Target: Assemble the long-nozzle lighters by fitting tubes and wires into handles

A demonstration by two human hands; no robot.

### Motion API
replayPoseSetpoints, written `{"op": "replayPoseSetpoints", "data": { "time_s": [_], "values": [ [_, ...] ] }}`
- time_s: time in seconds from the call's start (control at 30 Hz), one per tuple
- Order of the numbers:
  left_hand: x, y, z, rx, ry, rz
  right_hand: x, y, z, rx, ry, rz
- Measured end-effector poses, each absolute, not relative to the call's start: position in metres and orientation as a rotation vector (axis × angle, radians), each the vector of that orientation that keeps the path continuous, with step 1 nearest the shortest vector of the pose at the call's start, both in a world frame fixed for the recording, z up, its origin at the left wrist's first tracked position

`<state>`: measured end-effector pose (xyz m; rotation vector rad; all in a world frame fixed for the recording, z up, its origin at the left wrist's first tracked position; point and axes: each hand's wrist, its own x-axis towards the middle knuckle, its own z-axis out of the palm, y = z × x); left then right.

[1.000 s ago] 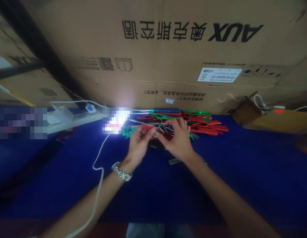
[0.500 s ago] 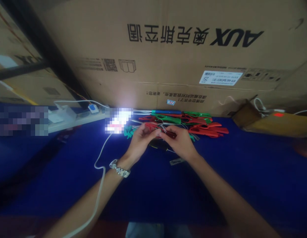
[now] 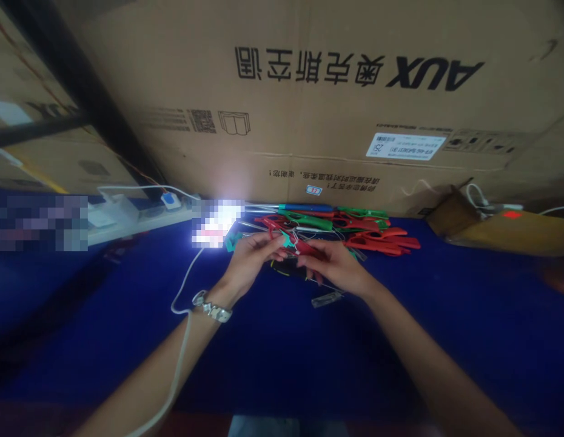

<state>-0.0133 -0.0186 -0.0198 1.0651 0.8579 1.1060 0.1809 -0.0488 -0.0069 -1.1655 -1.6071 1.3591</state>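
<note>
My left hand (image 3: pixel 248 261) is closed, its thumb and fingers pinching a small teal piece (image 3: pixel 286 238). My right hand (image 3: pixel 339 265) is closed on a red tool (image 3: pixel 305 247), with a thin pale wire over it. Both hands meet at mid-table, and their fingers hide part of the tool. Behind them lie a green-handled tool (image 3: pixel 309 221), a blue handle (image 3: pixel 309 207) and several red plastic tools (image 3: pixel 382 240). More teal pieces (image 3: pixel 233 240) sit beside my left hand. A dark screwdriver (image 3: pixel 286 267) lies just below my fingers.
A large cardboard box (image 3: pixel 309 133) stands behind the blue table (image 3: pixel 282 352). At the left are a bright phone-like screen (image 3: pixel 218 223), a power strip (image 3: pixel 150 217) and a white cable (image 3: pixel 179 358). A clear strip (image 3: pixel 326 299) lies in front; a small carton (image 3: pixel 513 233) is right.
My left hand has moved slightly left and now shows a teal piece between its fingers. My right hand has shifted slightly right and down, uncovering more of the red tool.
</note>
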Motion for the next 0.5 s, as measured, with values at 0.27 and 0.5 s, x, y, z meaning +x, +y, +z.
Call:
{"op": "replayPoseSetpoints", "data": {
  "time_s": [0.27, 0.5],
  "values": [
    [-0.017, -0.021, -0.013, 1.019, 0.841, 1.001, 0.174, -0.053, -0.008, -1.069, -1.497, 1.463],
    [-0.012, -0.026, -0.016, 0.979, 0.807, 1.108, 0.162, -0.056, -0.014, -1.039, -1.290, 1.524]
  ]
}}
